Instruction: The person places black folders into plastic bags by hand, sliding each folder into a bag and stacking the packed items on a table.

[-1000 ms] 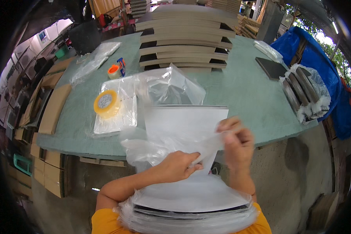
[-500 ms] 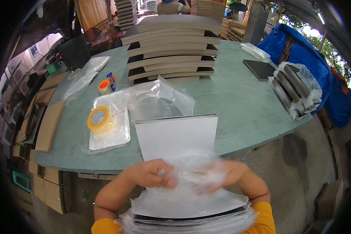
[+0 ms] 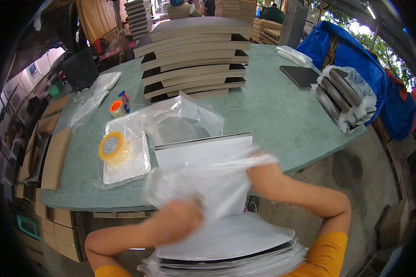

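A clear plastic bag stretches between my two hands, partly smeared by motion. My right hand grips its far right edge. My left hand, blurred, is closed on its near left side. Behind the bag a thin stack of white-faced boards leans at the table's near edge, its lower part hidden by the plastic. Closest to me lies a pile of plastic-wrapped boards with a dark edge showing. More clear plastic bags lie just beyond the boards.
Yellow tape roll sits on flat bags at the left; a tape dispenser stands beyond. A tall stack of thick boards occupies the green table. Wrapped dark bundles lie at right. A person is behind.
The plastic bag, bunched between my hands before, is spread out now. My right hand has moved up and away; my left has come down toward me.
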A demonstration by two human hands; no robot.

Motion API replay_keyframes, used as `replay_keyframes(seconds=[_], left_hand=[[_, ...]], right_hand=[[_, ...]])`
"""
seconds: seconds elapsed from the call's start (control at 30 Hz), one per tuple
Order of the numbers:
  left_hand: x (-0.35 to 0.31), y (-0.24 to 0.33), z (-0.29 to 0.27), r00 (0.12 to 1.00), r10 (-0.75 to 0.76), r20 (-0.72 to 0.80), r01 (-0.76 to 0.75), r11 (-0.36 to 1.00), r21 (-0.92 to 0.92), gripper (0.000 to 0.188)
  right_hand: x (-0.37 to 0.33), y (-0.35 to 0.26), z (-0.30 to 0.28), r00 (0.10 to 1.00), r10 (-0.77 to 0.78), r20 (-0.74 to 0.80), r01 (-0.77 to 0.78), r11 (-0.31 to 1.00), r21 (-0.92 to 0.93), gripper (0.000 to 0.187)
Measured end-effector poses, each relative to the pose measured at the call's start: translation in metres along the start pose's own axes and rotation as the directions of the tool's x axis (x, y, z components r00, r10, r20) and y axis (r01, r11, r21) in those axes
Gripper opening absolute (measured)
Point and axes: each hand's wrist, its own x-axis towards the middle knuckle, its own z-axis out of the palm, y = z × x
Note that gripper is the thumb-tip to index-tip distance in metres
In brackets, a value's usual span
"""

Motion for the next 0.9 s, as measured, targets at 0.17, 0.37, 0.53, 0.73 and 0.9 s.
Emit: replay_keyframes(seconds=[0.17,0.37,0.53,0.73,0.9], left_hand=[[-0.006,-0.012,0.005,0.842,-0.457,0.288,0.447,0.888,0.104,0.015],[-0.056,-0.034,0.054,0.864,-0.418,0.280,0.350,0.900,0.261,0.026],[-0.056,-0.035,0.010,0.735,-0.670,-0.107,0.480,0.624,-0.616,0.024],[-0.044,-0.098,-0.002,0.325,-0.682,-0.656,0.751,0.607,-0.259,0.043],[-0.032,-0.086,0.003,0.672,-0.509,-0.537,0.632,0.773,0.058,0.057]], right_hand=[[-0.011,0.008,0.011,0.913,-0.286,-0.290,0.176,0.920,-0.350,0.019],[-0.016,-0.007,-0.043,0.935,-0.352,0.050,0.286,0.828,0.482,0.023],[0.000,0.036,-0.041,0.716,0.424,-0.554,0.259,0.575,0.776,0.027],[0.020,-0.007,0.014,0.668,0.312,-0.676,0.042,0.891,0.452,0.055],[0.009,0.018,0.025,0.734,0.375,-0.566,-0.013,0.841,0.541,0.056]])
